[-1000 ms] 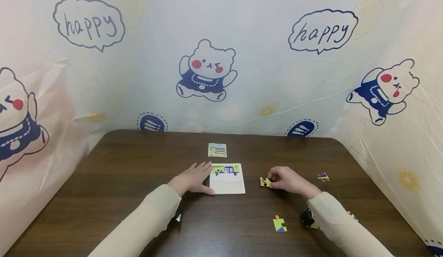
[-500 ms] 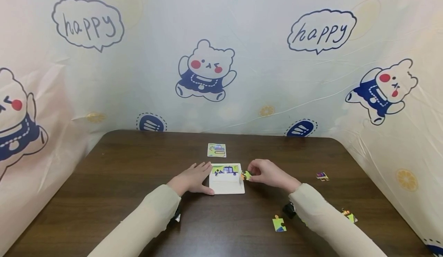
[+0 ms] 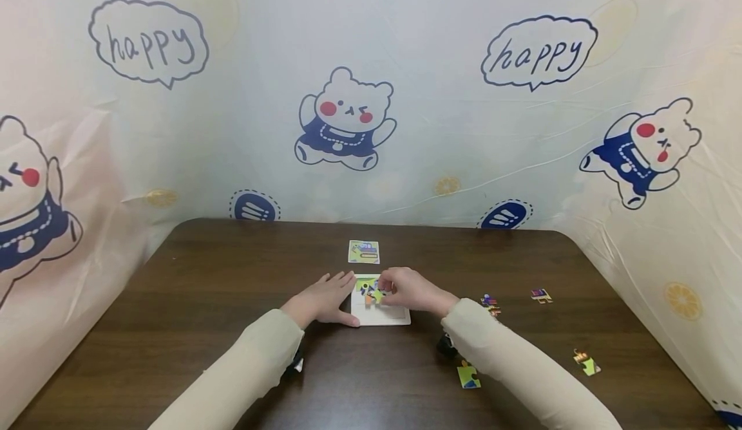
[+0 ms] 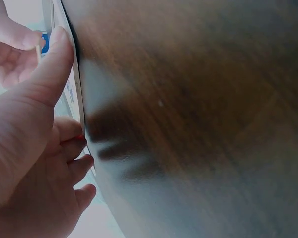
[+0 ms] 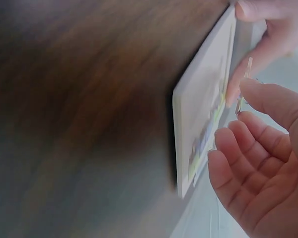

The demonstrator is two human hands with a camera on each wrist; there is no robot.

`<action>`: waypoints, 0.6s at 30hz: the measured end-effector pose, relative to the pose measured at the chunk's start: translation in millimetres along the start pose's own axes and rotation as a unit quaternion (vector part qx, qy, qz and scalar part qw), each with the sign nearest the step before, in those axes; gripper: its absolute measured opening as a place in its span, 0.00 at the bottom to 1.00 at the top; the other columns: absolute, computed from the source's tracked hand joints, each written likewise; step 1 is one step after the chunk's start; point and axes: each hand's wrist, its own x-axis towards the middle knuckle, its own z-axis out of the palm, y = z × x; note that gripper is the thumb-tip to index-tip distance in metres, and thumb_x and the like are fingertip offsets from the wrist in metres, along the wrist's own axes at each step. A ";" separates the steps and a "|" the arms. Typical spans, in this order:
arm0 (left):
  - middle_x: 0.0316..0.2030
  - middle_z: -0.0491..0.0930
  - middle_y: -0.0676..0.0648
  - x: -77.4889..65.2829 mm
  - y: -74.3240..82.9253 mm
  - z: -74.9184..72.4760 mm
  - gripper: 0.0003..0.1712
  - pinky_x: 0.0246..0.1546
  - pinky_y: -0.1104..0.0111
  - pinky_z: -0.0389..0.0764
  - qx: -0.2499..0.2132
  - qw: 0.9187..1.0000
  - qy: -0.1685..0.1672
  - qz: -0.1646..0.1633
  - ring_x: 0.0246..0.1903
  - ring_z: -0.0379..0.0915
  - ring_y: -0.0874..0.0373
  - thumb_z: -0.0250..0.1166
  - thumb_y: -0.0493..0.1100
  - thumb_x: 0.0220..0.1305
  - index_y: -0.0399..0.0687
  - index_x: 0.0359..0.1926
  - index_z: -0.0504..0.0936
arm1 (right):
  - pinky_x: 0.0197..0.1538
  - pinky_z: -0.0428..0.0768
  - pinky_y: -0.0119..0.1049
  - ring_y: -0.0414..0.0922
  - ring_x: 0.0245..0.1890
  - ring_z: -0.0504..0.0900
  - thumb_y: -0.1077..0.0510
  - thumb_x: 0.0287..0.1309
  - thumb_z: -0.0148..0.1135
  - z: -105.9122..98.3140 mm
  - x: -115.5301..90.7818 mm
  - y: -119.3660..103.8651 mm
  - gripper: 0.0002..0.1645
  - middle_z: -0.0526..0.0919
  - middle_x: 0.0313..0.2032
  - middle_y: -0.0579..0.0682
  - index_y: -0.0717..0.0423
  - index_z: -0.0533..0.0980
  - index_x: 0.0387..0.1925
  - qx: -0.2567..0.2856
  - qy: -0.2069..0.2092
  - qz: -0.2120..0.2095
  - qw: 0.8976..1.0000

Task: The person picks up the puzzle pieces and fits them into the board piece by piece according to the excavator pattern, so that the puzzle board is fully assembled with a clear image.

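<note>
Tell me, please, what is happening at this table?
A person is doing a small jigsaw puzzle. The right hand pinches a puzzle piece above the white tray, while the left hand touches the tray's left edge. A coloured picture shows in the far part of the tray, and the near part is bare. Loose pieces lie on the table to the right, and a picture card lies beyond the tray.

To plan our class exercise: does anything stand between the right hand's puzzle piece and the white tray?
Nothing visible: the right hand holds the puzzle piece above the white tray; the left hand is at its left edge.
</note>
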 end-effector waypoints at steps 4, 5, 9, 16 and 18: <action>0.68 0.50 0.40 0.2 0.0 0.2 0.53 0.64 0.52 0.44 0.003 1.000 0.001 0.002 0.67 0.42 0.46 0.62 0.65 0.53 0.36 0.68 0.54 | 0.32 0.73 0.31 0.38 0.27 0.72 0.62 0.47 0.69 7.1 8.8 -1.6 0.10 0.76 0.27 0.45 0.58 0.77 0.33 0.000 -0.010 -0.010 1.000; 0.68 0.50 0.40 0.5 0.0 0.4 0.53 0.64 0.52 0.45 0.004 1.000 0.001 0.002 0.67 0.43 0.46 0.62 0.65 0.53 0.36 0.68 0.54 | 0.32 0.73 0.31 0.38 0.27 0.72 0.63 0.47 0.69 8.3 10.5 -2.0 0.09 0.76 0.26 0.44 0.58 0.77 0.33 0.001 -0.012 -0.008 1.000; 0.68 0.50 0.40 0.7 1.2 0.1 0.53 0.64 0.52 0.45 0.005 1.000 0.003 0.003 0.67 0.43 0.46 0.62 0.65 0.52 0.36 0.68 0.55 | 0.32 0.73 0.30 0.38 0.26 0.72 0.61 0.47 0.69 11.6 16.5 -2.0 0.09 0.75 0.25 0.42 0.56 0.77 0.32 -0.004 -0.014 0.014 1.000; 0.68 0.50 0.40 1.3 1.1 0.2 0.53 0.64 0.52 0.45 0.000 1.000 0.002 0.000 0.67 0.43 0.46 0.62 0.65 0.52 0.36 0.68 0.55 | 0.32 0.72 0.31 0.38 0.26 0.72 0.60 0.47 0.70 13.5 20.8 -3.3 0.10 0.75 0.25 0.42 0.56 0.77 0.33 -0.005 -0.025 0.043 0.999; 0.68 0.50 0.40 1.2 1.0 -0.3 0.53 0.64 0.52 0.45 -0.001 1.000 0.002 -0.001 0.67 0.43 0.46 0.62 0.65 0.52 0.36 0.68 0.55 | 0.31 0.72 0.31 0.38 0.25 0.71 0.61 0.47 0.70 13.3 21.3 -4.2 0.10 0.74 0.25 0.42 0.56 0.77 0.33 -0.005 -0.027 0.046 0.999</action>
